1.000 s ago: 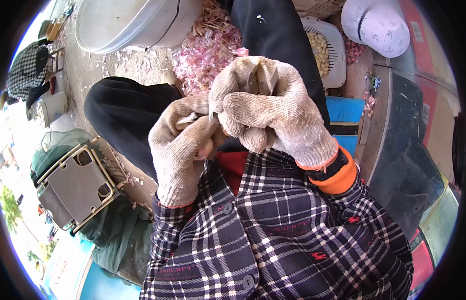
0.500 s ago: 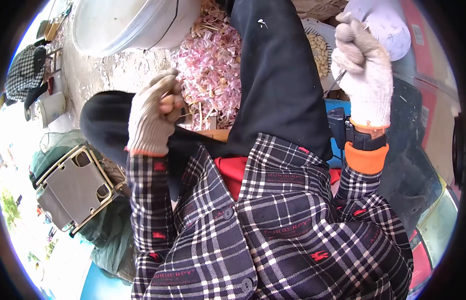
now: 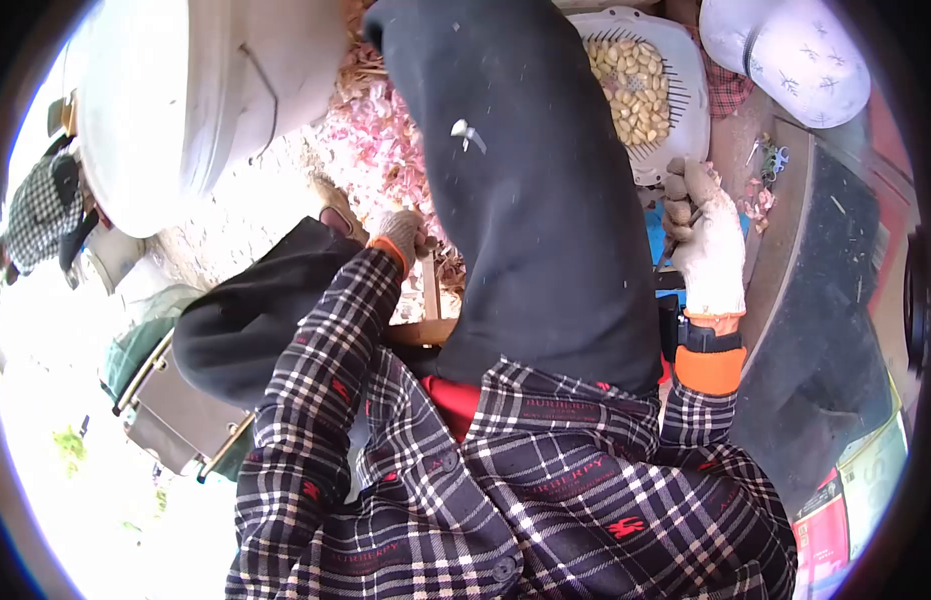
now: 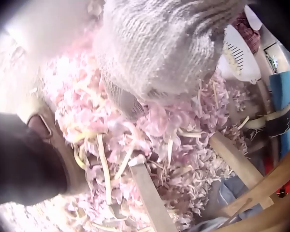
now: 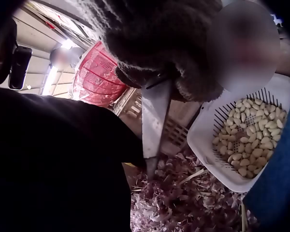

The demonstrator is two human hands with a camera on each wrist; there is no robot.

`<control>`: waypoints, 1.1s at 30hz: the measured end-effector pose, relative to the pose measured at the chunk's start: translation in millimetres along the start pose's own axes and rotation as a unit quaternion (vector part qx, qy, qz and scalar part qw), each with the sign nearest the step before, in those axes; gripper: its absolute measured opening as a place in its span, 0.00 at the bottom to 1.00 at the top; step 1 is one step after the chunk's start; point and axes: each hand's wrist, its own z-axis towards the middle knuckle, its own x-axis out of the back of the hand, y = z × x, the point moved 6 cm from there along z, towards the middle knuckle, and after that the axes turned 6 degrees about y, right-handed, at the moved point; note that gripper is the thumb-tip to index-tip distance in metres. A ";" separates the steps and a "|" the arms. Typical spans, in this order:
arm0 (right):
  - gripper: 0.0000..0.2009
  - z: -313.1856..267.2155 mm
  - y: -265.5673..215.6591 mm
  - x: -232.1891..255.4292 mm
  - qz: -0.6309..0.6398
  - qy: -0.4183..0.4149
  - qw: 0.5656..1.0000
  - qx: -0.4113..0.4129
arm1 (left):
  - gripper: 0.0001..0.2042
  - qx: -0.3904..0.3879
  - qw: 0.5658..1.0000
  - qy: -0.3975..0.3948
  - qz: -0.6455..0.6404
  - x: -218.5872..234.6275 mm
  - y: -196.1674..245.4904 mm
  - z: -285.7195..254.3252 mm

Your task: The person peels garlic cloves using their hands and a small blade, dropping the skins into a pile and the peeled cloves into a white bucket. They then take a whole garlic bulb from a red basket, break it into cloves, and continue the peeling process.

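The gloved left hand [image 3: 397, 238] is down over the pink and white skins [image 3: 380, 150], its arm stretched forward. Its glove [image 4: 159, 43] nearly reaches the skin pile [image 4: 154, 121] in the left wrist view; most fingers are hidden, and whether they hold anything does not show. Beside the thigh, the gloved right hand [image 3: 710, 235] curls round a knife, whose blade [image 5: 154, 116] points down in the right wrist view. Forward of that hand lies a white basket [image 3: 693, 105] of peeled cloves [image 3: 635, 100].
A large white bucket [image 3: 210, 90] stands at the upper left. Wooden bars [image 4: 237, 159] cross low near the left hand. The black-trousered leg [image 3: 535, 200] lies between the hands. A red mesh basket [image 5: 99, 75] appears in the right wrist view; small scissors [image 3: 775, 160] rest at right.
The hands were together a second ago, then parted. The left hand has since gone forward and down to the skins; the right has lowered beside the thigh with the knife. The head view has shifted.
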 end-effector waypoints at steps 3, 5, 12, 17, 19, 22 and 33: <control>0.11 -2.4 11.5 16.1 0.036 0.008 0.999 -0.030 | 0.09 0.056 0.997 -0.037 -0.030 47.0 -65.5 94.8; 0.12 -10.8 14.6 20.2 0.034 0.050 0.997 -0.044 | 0.09 -0.344 0.898 0.158 0.226 -10.2 -29.8 19.9; 0.09 -21.3 21.0 16.8 0.030 0.060 0.995 -0.079 | 0.09 -0.258 0.902 0.215 0.270 0.6 -19.2 -2.2; 0.08 -25.9 29.1 13.0 0.022 0.087 0.991 -0.095 | 0.09 -0.105 0.963 0.157 0.190 19.9 -34.7 -1.6; 0.08 -20.9 26.5 7.6 0.018 0.023 0.998 -0.059 | 0.09 -0.024 0.978 0.135 0.159 23.5 -37.0 0.6; 0.10 -18.0 29.7 2.8 -0.011 0.013 0.994 -0.105 | 0.09 0.077 0.983 0.106 0.126 26.5 -37.1 -1.1; 0.08 -68.7 -72.3 -54.7 -0.194 0.007 0.968 0.156 | 0.08 0.009 0.993 -0.026 -0.116 -57.0 69.0 -146.5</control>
